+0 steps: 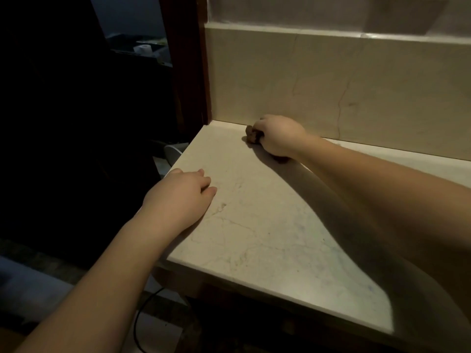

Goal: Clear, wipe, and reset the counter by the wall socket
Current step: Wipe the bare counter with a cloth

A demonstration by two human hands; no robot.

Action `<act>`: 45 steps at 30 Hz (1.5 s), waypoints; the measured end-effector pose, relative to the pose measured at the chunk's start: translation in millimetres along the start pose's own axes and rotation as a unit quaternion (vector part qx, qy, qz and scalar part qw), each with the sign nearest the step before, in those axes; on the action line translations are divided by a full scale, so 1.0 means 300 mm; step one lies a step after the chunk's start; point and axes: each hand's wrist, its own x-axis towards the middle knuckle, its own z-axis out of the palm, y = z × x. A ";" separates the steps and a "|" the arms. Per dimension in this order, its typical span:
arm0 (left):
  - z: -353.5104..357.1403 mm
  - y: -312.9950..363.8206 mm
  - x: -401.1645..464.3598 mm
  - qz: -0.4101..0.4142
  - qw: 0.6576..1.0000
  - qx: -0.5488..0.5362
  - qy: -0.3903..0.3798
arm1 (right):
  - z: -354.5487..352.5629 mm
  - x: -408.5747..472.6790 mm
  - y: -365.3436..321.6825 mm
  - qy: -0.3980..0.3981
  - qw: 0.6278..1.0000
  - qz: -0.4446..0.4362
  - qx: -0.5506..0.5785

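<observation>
The right hand point(279, 135) is at the back of the worktop point(267, 238), close to its back left corner, with the fingers curled tight round a small brown wad, seemingly a cloth point(252, 135), which pokes out on the hand's left side and sits pressed against the stone right where the worktop meets the upstand point(331, 80). The left hand point(182, 193) lies palm down along the left edge, fingers straight and relaxed, holding nothing and only resting on the surface, probably as a brace. What the coming stroke turns on is this: the cloth already sits at the far limit, touching or nearly touching the upstand, with the dark wooden post point(190, 59) just beyond the corner to its left, so there is little room left to push away or leftward; the unwiped stone lies toward the front edge and off to the right. The right forearm runs diagonally from the front right to the back left, so a pull back along that line looks the natural move. The left hand is nearer the front edge and well apart from the cloth. No socket shows in view, and the worktop carries no other items, so I judge the wiping step is in hand
</observation>
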 end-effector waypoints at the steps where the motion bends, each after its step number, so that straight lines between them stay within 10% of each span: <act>1: 0.000 0.001 0.000 -0.001 1.000 0.005 -0.001 | -0.001 -0.021 -0.008 0.003 1.000 -0.011 0.011; 15: 0.003 0.004 0.012 -0.007 1.000 0.019 0.005 | 0.000 -0.113 0.226 0.048 0.993 0.100 -0.039; 30: 0.005 0.018 0.000 -0.023 1.000 0.007 -0.001 | -0.016 -0.234 0.014 0.000 0.994 -0.108 0.018; 45: 0.003 0.028 -0.003 -0.026 0.999 0.035 0.006 | -0.032 -0.227 0.180 0.006 0.996 -0.079 0.039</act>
